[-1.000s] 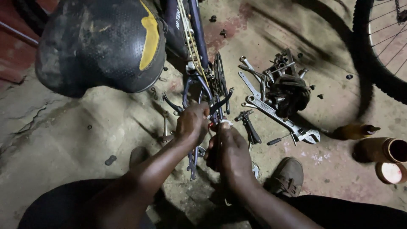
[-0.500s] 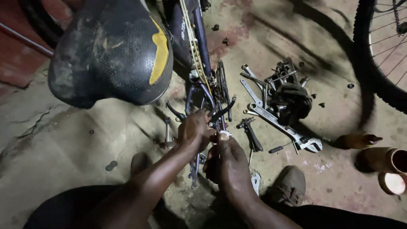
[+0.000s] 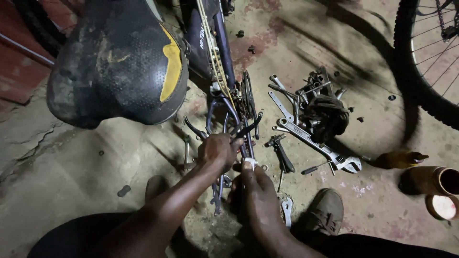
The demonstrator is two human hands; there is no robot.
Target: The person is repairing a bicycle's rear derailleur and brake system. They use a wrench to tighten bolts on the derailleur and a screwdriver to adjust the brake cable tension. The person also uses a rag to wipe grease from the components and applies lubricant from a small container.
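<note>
A stained, cracked concrete floor (image 3: pixel 86 162), lit from above and dark at its edges, fills the head view. At upper left, a worn black bicycle saddle (image 3: pixel 119 62) with a yellow patch looms closest to the camera. Beside it, the dark bicycle frame (image 3: pixel 217 48) runs down toward the middle of the view, where the chainring (image 3: pixel 247 98) and a crank arm (image 3: pixel 246 129) sit low by the floor.

The left hand (image 3: pixel 217 152) reaches in from below, fingers curled shut around the frame tubes just under the crank. Touching it on the right, the right hand (image 3: pixel 258 191) has its fingers drawn together, pinching a small white piece (image 3: pixel 250 163) at the fingertips, right against the frame; what the piece is cannot be told. A small spanner (image 3: pixel 287 210) lies on the floor just beside the right wrist, with the person's shoe (image 3: pixel 325 212) next to it.

Further right, a pair of pliers (image 3: pixel 282 153) lies near the frame, then a large adjustable wrench (image 3: pixel 315 143) angled across the floor beside a heap of loose tools and parts (image 3: pixel 318 107). A brown bottle (image 3: pixel 397 159) lies on its side beyond the wrench, near two brown cups (image 3: pixel 437 191) at the right edge. A spoked bicycle wheel (image 3: pixel 430 57) arcs across the upper right corner.
</note>
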